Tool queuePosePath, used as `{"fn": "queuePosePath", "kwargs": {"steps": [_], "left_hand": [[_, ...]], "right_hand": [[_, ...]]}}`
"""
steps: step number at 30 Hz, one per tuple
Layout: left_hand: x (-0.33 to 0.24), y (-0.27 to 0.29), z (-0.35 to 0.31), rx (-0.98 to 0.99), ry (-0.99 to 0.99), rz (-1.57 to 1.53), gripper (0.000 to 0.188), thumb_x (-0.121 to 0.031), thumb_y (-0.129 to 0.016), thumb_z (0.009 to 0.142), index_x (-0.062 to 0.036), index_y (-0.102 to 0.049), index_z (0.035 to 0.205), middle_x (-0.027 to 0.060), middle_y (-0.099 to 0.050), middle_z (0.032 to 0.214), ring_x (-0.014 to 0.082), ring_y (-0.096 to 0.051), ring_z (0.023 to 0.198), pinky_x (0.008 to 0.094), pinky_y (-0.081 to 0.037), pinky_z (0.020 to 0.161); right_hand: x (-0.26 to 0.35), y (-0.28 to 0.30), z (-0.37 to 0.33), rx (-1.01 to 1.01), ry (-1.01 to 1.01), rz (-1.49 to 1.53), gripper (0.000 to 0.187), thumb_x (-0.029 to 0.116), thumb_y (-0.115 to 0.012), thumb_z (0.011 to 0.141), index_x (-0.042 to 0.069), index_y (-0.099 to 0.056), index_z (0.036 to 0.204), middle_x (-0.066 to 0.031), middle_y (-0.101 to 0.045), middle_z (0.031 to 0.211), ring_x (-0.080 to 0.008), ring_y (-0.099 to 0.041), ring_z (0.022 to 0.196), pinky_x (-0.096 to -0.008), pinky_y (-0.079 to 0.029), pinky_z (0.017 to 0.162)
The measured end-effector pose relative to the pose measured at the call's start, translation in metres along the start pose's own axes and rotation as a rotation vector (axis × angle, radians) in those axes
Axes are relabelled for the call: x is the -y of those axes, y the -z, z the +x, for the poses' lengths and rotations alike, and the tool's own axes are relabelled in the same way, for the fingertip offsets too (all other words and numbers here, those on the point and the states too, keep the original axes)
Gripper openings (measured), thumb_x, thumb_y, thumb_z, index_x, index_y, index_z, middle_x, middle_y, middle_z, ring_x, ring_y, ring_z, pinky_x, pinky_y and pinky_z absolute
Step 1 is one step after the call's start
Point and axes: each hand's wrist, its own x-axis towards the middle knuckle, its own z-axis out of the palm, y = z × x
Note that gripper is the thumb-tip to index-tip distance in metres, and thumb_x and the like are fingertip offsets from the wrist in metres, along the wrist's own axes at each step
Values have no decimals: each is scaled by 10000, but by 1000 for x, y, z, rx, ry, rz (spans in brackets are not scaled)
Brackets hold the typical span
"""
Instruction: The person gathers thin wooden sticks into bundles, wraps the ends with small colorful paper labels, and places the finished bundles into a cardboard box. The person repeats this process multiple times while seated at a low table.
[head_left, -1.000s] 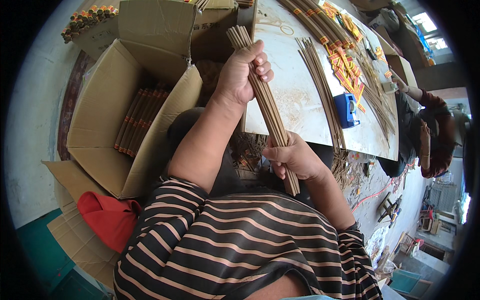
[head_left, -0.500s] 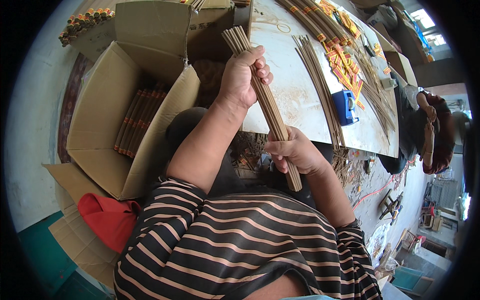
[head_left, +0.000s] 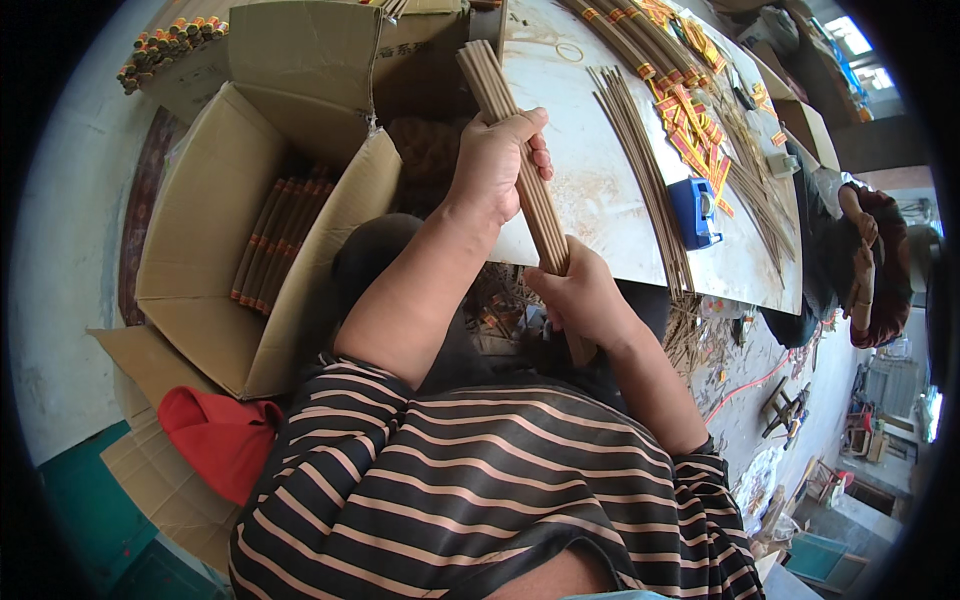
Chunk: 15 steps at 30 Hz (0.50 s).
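Observation:
A bundle of brown incense sticks [head_left: 541,213] slants between my hands over the near edge of the white table [head_left: 590,145]. Near its upper end, my left hand [head_left: 497,160] is closed around the sticks. Lower down, my right hand [head_left: 583,287] wraps the same bundle, and the bottom ends poke out below it. No band or label shows on the held bundle. To the right of my hands, a row of loose sticks [head_left: 645,180] lies on the table, beside a blue tape dispenser [head_left: 692,214].
At my left an open cardboard box [head_left: 190,225] holds several banded bundles [head_left: 279,240]. Red and yellow paper labels [head_left: 693,135] and more banded bundles [head_left: 627,40] lie farther along the table. A red cloth [head_left: 215,440] rests by the box. Another person [head_left: 872,255] sits at the right.
The bundle has shifted slightly and stands a little steeper. My left hand has moved slightly down and right, and my right hand has turned, with its back now showing more.

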Motion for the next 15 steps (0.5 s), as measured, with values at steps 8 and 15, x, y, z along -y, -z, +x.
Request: {"fn": "queuePosePath", "kwargs": {"steps": [8, 15], "left_hand": [[-4, 13, 5, 253, 54, -226, 149, -126, -603, 822, -91, -501, 719, -22, -461, 575, 85, -447, 488, 250, -367, 450], [3, 2, -2, 10, 8, -27, 149, -104, -613, 806, -100, -501, 708, -17, -463, 566, 99, -435, 466, 258, -375, 457]], "right_hand": [[0, 13, -5, 383, -116, 562, 165, 100, -597, 787, -13, -481, 819, -51, -532, 583, -120, -508, 426, -230, -400, 402], [-8, -5, 3, -228, 132, -427, 176, 112, -602, 809, 31, -448, 830, -15, -483, 586, -94, -468, 426, -242, -386, 391]]}}
